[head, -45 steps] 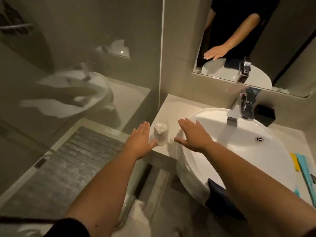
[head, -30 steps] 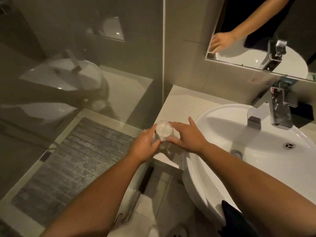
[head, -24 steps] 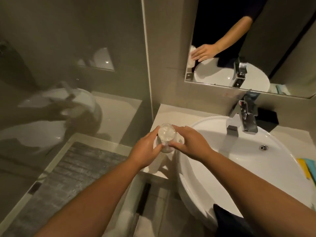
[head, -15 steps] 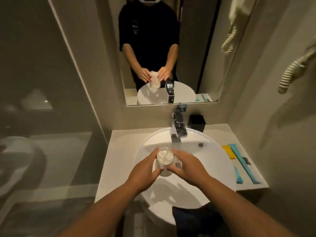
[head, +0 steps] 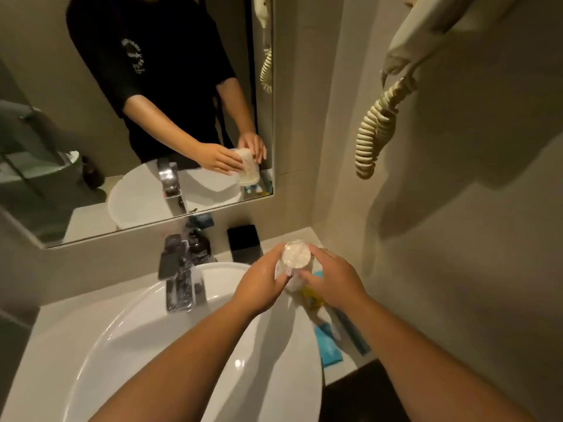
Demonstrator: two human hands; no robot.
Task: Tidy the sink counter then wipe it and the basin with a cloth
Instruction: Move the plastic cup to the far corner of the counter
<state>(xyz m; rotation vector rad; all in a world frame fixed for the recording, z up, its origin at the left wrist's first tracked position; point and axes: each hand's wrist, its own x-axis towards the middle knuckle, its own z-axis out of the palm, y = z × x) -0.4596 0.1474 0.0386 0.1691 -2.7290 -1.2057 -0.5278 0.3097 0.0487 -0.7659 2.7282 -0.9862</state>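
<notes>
Glass: a clear drinking glass (head: 295, 259), upside down with its pale round base facing up, is held between both hands above the back right corner of the worktop, to the right of the tap.
Left hand: the left hand (head: 261, 287) is curled against the glass's left side, fingers wrapped onto its wall.
Right hand: the right hand (head: 334, 280) is pressed to the glass's right side, thumb and fingers closed round it.
Tap: a chrome mixer tap (head: 180, 273) stands at the back of the basin; it is blurred.
Basin: the white round basin (head: 128, 342) sits on the worktop in front of the tap, and both forearms cross above its right half.
Worktop: the pale worktop (head: 61, 312) runs around the basin, with a narrow strip to the right of the tap.
Packets: a yellow packet (head: 310, 296) and blue packets (head: 327, 342) lie on that strip to the right of the tap, partly under the hands; what they contain cannot be made out.
Black box: a small black box (head: 244, 240) stands against the wall just right of the tap.
Mirror: the mirror (head: 91, 178) above the tap shows a person in a black top holding the glass in both hands.
Coiled cord: a cream coiled cord (head: 377, 129) hangs on the side wall, up and to the right of the tap.
</notes>
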